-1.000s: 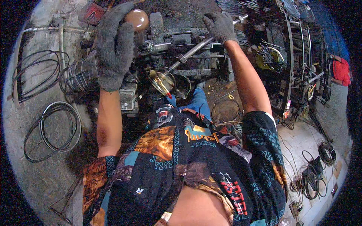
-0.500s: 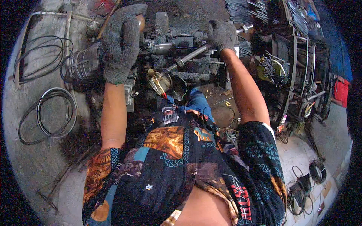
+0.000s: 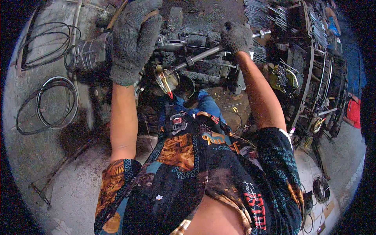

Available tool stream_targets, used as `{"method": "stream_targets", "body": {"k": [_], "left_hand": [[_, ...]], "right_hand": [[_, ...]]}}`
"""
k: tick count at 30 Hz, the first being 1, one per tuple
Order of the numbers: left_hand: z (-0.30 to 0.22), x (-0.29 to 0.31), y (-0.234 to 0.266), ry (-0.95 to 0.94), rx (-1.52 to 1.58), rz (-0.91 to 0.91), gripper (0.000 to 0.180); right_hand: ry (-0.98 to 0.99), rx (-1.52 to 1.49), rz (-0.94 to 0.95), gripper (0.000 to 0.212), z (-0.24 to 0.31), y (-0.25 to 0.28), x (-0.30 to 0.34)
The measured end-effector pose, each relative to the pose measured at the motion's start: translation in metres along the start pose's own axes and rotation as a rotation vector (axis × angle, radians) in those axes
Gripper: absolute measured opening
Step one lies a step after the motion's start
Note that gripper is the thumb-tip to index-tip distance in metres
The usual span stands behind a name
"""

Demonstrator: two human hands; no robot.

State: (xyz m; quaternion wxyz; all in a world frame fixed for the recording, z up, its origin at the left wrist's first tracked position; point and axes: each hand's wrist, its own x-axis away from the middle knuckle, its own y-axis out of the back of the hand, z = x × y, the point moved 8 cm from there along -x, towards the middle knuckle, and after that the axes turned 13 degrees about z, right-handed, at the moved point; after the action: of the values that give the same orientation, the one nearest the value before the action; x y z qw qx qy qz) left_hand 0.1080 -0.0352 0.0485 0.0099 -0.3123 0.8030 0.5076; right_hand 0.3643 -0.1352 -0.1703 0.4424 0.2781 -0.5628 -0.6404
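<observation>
My left hand [image 3: 135,45], in a grey knitted glove, is closed over a round brown knob [image 3: 151,15] at the far left of a dark, grimy machine [image 3: 196,37]; only a sliver of the knob shows between the fingers. My right hand [image 3: 236,38], gloved alike, is wrapped around a long metal bar [image 3: 207,54]. That bar slants across the machine, with a nut-like collar midway and a thicker end beyond my right hand. Under its lower left end sits a round tin [image 3: 167,79] with a red-tipped stick in it. A dark bowl [image 3: 188,87] stands beside the tin.
A ribbed motor housing [image 3: 92,53] adjoins the machine on the left. Coiled cables [image 3: 58,102] lie on the floor at left. On the right, a metal rack [image 3: 313,78] and a yellowish container [image 3: 285,78] hold several thin rods. Someone in red [image 3: 353,111] is at the far right edge.
The whole view has shifted, with the machine and both hands a little further right and up. The knob is more covered by my left hand. My right hand keeps its grip on the bar.
</observation>
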Motion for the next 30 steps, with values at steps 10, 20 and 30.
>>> {"method": "stream_targets", "body": {"k": [10, 20, 30], "left_hand": [[-0.005, -0.009, -0.002, -0.137, 0.041, 0.066, 0.025], [0.003, -0.02, -0.01, -0.199, 0.106, 0.056, 0.025], [0.006, -0.02, -0.009, -0.117, 0.041, 0.093, 0.026]], "right_hand": [[-0.038, -0.002, -0.011, 0.034, -0.014, 0.001, -0.001], [-0.062, 0.003, 0.075, 0.035, -0.013, 0.002, -0.001], [-0.074, -0.05, 0.054, 0.034, -0.01, 0.009, 0.003]]}}
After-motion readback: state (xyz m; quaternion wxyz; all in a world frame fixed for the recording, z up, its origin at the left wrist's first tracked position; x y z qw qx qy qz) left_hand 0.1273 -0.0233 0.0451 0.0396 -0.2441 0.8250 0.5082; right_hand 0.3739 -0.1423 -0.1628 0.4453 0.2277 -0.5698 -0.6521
